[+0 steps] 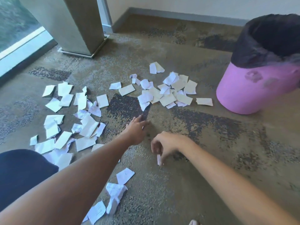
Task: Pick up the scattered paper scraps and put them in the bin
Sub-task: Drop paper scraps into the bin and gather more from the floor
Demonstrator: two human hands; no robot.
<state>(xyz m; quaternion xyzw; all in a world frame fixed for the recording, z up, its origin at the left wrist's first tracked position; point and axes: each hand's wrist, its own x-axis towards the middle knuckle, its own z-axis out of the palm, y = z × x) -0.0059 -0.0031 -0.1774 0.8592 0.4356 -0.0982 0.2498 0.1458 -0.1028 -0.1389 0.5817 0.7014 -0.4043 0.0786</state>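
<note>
The right hand [167, 144] pinches a small paper scrap [159, 159] in its grip. The left hand [137, 130] reaches forward, grip open and empty, over the carpet [211, 159].

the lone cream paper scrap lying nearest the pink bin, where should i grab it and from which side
Pinch the cream rectangular paper scrap at its right short edge, coming from above. It lies flat and alone on the carpet, clear of the pile, facing the pink plastic bin.

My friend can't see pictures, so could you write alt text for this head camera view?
A person's right hand pinches a small paper scrap just above a brown carpet while the open left hand reaches toward many more scattered scraps. A pink bin with a black liner stands at right.
</note>
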